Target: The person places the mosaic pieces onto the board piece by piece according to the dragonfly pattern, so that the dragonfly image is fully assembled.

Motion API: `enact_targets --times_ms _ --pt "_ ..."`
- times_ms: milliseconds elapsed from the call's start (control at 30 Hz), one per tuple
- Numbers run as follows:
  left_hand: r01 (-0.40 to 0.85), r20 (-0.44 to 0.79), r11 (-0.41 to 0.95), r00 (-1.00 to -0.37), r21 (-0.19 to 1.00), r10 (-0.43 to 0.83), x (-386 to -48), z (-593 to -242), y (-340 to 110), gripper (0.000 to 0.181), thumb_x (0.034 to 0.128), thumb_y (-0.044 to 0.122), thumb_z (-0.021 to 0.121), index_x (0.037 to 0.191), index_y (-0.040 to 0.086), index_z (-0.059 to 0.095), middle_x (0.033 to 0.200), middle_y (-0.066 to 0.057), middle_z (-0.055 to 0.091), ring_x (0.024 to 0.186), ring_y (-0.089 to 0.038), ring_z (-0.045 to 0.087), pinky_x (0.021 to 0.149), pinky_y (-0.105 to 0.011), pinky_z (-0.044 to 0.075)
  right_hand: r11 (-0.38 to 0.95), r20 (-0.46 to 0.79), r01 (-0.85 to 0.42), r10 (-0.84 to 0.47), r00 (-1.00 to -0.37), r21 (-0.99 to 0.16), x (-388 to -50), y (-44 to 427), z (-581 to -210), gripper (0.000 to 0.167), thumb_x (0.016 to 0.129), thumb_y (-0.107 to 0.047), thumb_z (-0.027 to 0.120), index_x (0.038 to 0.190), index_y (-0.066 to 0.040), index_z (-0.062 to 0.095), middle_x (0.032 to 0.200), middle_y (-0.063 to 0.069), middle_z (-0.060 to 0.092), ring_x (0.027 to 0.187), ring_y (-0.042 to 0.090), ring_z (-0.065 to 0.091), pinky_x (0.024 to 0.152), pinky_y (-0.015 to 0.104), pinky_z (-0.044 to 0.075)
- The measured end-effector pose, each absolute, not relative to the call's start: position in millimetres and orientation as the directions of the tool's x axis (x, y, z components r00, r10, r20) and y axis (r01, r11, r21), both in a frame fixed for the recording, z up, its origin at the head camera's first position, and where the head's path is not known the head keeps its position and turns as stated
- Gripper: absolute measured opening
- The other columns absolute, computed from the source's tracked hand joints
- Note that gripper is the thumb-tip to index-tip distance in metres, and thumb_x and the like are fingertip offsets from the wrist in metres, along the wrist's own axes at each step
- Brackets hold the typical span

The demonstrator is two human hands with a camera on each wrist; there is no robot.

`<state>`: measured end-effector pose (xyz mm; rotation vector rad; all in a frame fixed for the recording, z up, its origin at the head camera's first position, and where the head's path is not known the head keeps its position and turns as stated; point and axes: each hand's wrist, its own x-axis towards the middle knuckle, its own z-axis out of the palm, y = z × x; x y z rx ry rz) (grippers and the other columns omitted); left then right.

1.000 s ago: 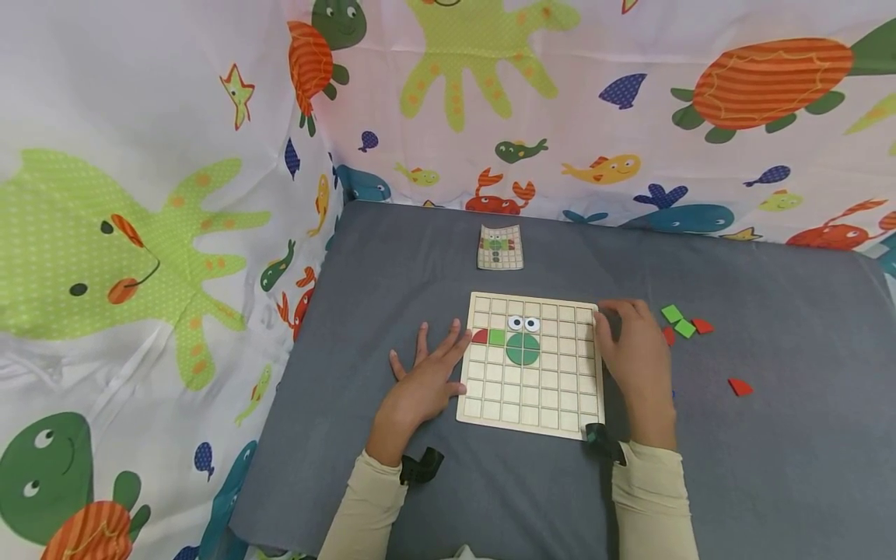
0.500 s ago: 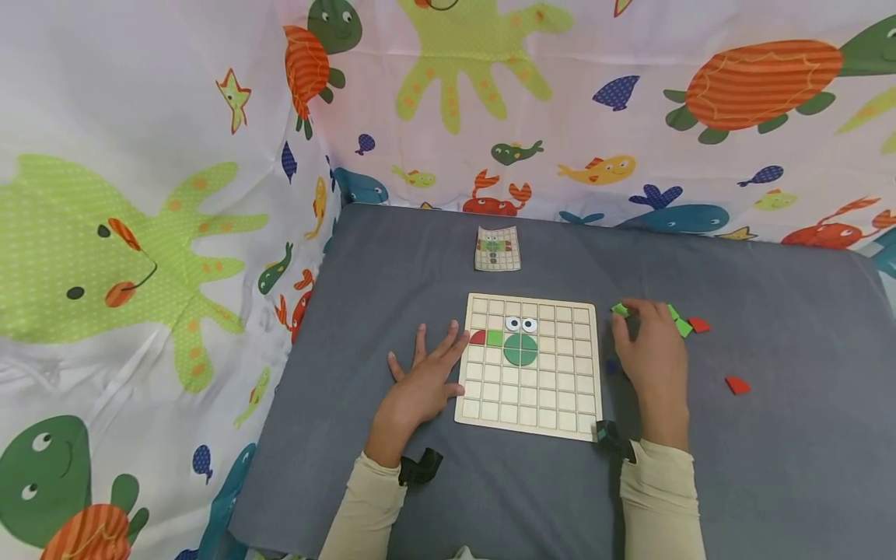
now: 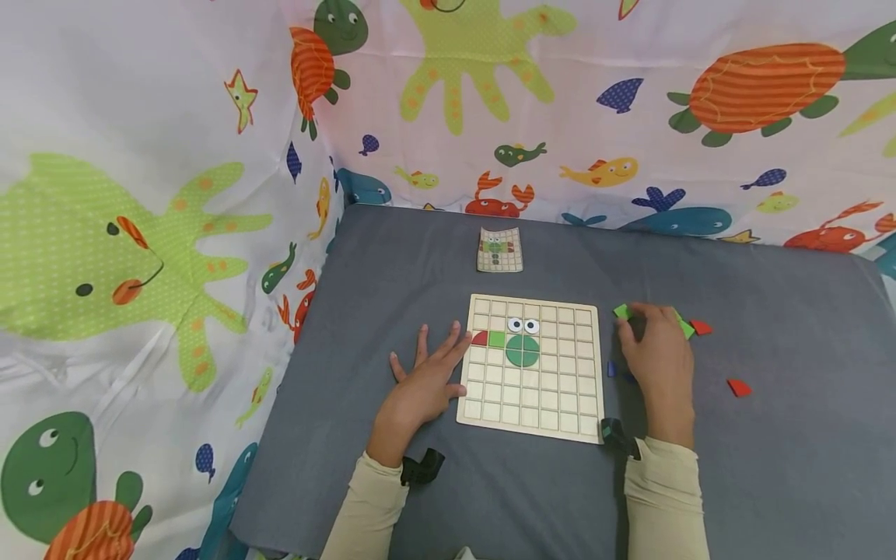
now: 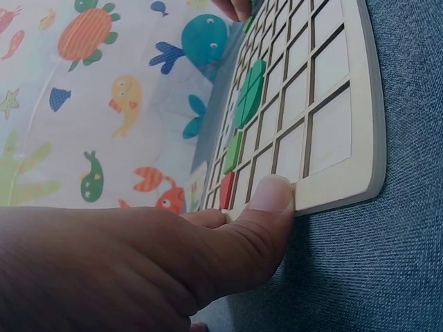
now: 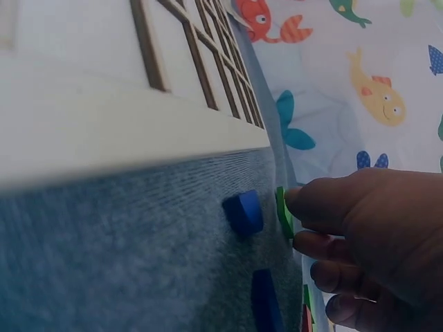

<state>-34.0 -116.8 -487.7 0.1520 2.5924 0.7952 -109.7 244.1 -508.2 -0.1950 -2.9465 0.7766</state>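
Observation:
My left hand (image 3: 423, 386) rests with spread fingers along the left edge of a wooden grid board (image 3: 560, 397); in the left wrist view the thumb (image 4: 271, 197) presses on its rim. On the board are two googly-eye pieces (image 3: 523, 325), a green round shape (image 3: 522, 350), a light green square (image 3: 496, 339) and a red quarter piece (image 3: 480, 338). Right of the board, my right hand (image 3: 658, 358) reaches down over loose pieces with loosely bent fingers. Its thumb is beside a green tile (image 3: 621, 311); more green tiles (image 3: 686, 327) show past the fingers, partly hidden.
Behind the board lies a small pattern card (image 3: 500, 250). Red quarter pieces (image 3: 738, 387) lie to the right. Blue pieces (image 5: 243, 213) lie between board and right hand. A printed curtain (image 3: 448, 155) hangs around the grey table (image 3: 392, 264).
My right hand has moved right from the board's edge to the loose pieces, exposing a green tile and a blue piece. A green tile at the fingers has shifted slightly. My left hand stays put.

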Motion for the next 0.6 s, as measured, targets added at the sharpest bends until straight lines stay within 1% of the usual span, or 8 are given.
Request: enact_targets --times_ms 200,400,600 --pt "-0.016 -0.366 0.838 -0.904 0.546 0.221 -34.2 -487.5 -117.4 0.093 0.0957 0.023 0.077 0.171 0.033 0.023 0.177 0.011 0.009 0.162 -0.033 -0.017 0.114 -0.084 -0.012 0.865 0.047 0.097 0.138 -0.989 -0.493 -112.3 242.5 -511.3 0.043 0.104 -0.024 0.068 0.138 0.002 0.065 0.135 0.029 0.058 0.118 0.052 0.059 0.092 0.07 0.05" --pt "-0.009 -0.365 0.832 -0.902 0.554 0.233 -33.4 -486.8 -118.0 0.092 0.0965 0.022 0.077 0.171 0.032 0.024 0.177 0.009 0.009 0.162 -0.034 -0.016 0.114 -0.085 -0.011 0.872 0.012 0.132 0.155 -0.988 -0.471 -119.0 239.0 -509.6 0.045 0.105 -0.028 0.069 0.139 0.001 0.064 0.137 0.029 0.056 0.119 0.05 0.059 0.094 0.069 0.05" --pt "0.0 -0.358 0.834 -0.903 0.551 0.236 -32.8 -486.4 -118.4 0.092 0.0967 0.023 0.077 0.171 0.032 0.024 0.177 0.009 0.009 0.162 -0.035 -0.015 0.113 -0.086 -0.01 0.88 0.011 0.129 0.151 -0.988 -0.457 -123.9 233.4 -508.5 0.045 0.104 -0.028 0.071 0.138 0.0 0.065 0.133 0.03 0.057 0.109 0.049 0.061 0.083 0.068 0.052"
